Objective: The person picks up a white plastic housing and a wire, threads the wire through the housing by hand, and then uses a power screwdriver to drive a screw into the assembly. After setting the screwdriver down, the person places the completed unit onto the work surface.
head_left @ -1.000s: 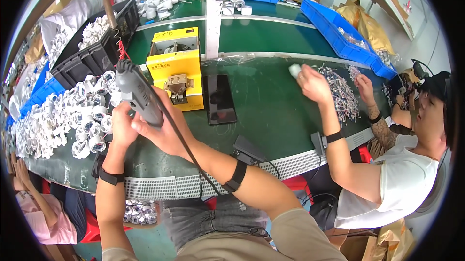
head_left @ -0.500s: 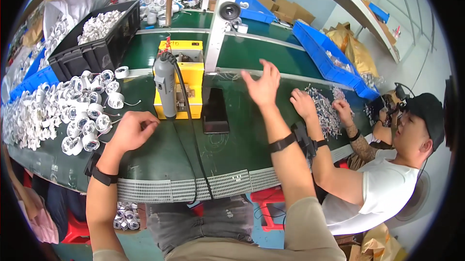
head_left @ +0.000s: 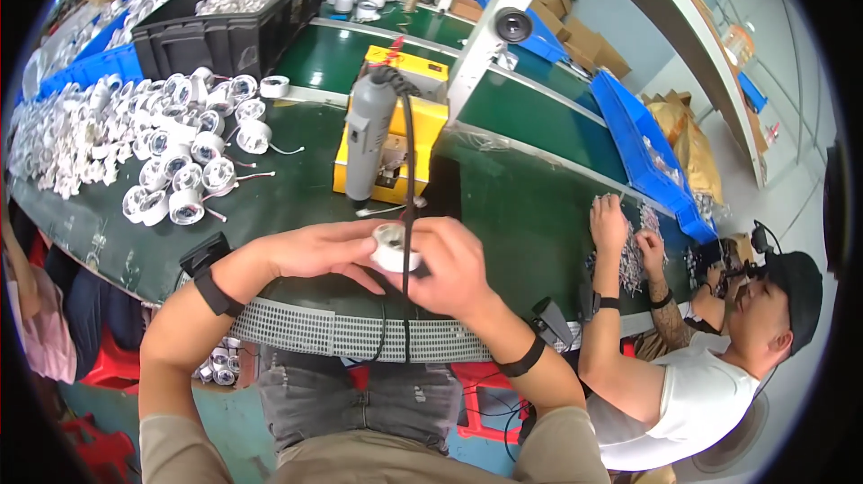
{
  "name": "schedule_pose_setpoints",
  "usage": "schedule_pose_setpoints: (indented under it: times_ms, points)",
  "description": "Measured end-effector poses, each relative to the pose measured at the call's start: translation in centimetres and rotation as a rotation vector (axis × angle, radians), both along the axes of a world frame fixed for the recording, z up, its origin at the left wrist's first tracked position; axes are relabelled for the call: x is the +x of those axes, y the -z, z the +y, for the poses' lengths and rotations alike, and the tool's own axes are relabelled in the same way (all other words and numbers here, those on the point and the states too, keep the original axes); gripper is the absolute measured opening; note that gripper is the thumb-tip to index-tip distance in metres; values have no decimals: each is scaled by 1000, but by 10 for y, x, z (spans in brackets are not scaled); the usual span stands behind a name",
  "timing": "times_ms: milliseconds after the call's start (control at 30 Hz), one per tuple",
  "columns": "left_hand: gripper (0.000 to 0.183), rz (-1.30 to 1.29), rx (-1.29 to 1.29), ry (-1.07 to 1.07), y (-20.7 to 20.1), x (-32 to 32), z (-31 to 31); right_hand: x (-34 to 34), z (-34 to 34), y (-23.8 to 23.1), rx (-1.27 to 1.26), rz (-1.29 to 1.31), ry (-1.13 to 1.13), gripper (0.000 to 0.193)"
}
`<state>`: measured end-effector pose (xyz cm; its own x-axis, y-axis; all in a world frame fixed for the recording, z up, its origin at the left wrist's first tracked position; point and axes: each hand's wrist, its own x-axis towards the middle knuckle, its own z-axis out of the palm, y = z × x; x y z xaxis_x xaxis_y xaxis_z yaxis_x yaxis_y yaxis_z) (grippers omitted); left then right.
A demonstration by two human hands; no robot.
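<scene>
- Clock directions are taken from the white round housing, which is held just above the near edge of the green tabletop.
- At 3 o'clock, the housing is gripped by the curled fingers and thumb of the right hand.
- At 9 o'clock, the left hand is held with fingers extended and tips at the housing's edge; whether a firm grip is kept there cannot be told.
- The housing is crossed in front by a black cable, by which part of it is hidden.
- At 12 o'clock, a grey handheld tool is seen upright, and the yellow machine is partly covered by it.
- At 1 o'clock, a flat dark device is placed near the machine.
- At 10 o'clock, similar white housings are heaped, some with thin leads.
- At 11 o'clock, a black crate is filled with small pale parts.
- At 2 o'clock, a long blue crate is set.
- At 3 o'clock, thin wires are handled by a co-worker.
</scene>
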<state>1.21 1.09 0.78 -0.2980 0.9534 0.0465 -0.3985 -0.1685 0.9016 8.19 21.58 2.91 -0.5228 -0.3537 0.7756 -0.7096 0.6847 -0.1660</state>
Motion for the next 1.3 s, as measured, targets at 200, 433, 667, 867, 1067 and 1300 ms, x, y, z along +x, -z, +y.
schedule_pose_setpoints:
  times_ms: [200, 433, 667, 867, 1067, 1300]
  points:
    - [57, 109, -121, -44, 4, -18, -19, -13, 4, -10, -103, -333, -304, 48]
    - [69, 267, -193, 30, 2, -25, -22, -18, -5, 12, -455, -537, -178, 16]
    - [63, 100, -113, 70, 8, -28, -23, -14, 5, 20, -752, -876, -383, 5]
    - [50, -120, -2, -63, 3, -20, -14, -11, -1, 21, -512, -779, -279, 11]
    - [52, -114, -64, -149, 0, -11, -5, -9, -9, 20, -471, -759, -119, 11]
    - [59, -52, -145, -199, 4, -2, 6, -3, -18, 19, -410, -517, 18, 7]
